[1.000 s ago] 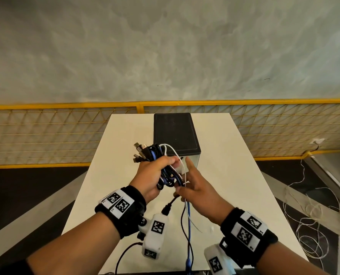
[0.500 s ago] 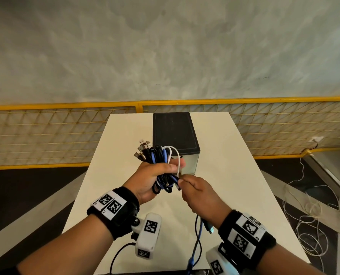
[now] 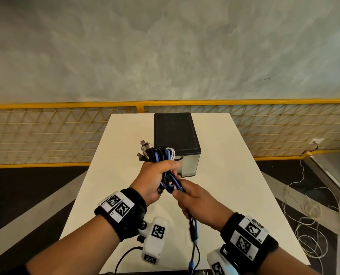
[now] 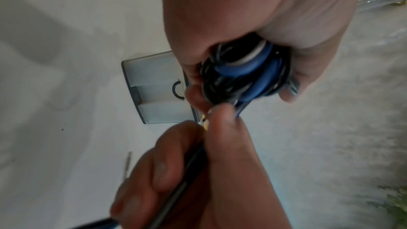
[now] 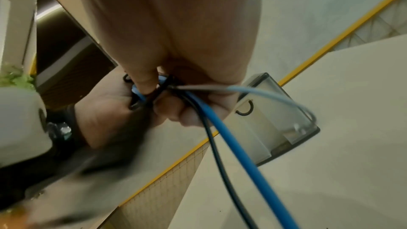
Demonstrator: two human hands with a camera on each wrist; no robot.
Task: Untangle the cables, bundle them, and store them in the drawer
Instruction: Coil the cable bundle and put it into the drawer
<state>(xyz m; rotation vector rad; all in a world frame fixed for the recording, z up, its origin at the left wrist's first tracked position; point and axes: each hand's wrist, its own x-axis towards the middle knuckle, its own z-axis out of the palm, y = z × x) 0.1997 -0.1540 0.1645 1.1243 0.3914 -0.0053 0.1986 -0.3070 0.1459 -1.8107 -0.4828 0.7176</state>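
Observation:
My left hand [image 3: 155, 176] grips a coiled bundle of black, blue and white cables [image 3: 161, 155] above the white table [image 3: 234, 175]; several USB plugs stick out at its upper left. The same cable bundle [image 4: 246, 72] fills the left fist in the left wrist view. My right hand [image 3: 193, 201], just below and to the right, holds the loose blue and black cable tails [image 3: 194, 229] that hang down off the table's near edge. The blue tail [image 5: 242, 142] runs down out of the right fist. Behind the hands stands the black-topped drawer unit [image 3: 177, 133] with its clear drawer closed.
A yellow mesh railing [image 3: 66, 133] runs behind the table. White cord [image 3: 308, 221] lies looped on the dark floor at the right. The drawer front [image 4: 158, 86] carries a small black ring handle.
The right hand has slid down from the bundle along the loose tails, pulling them toward me. The left hand with the bundle has shifted slightly away, toward the drawer unit.

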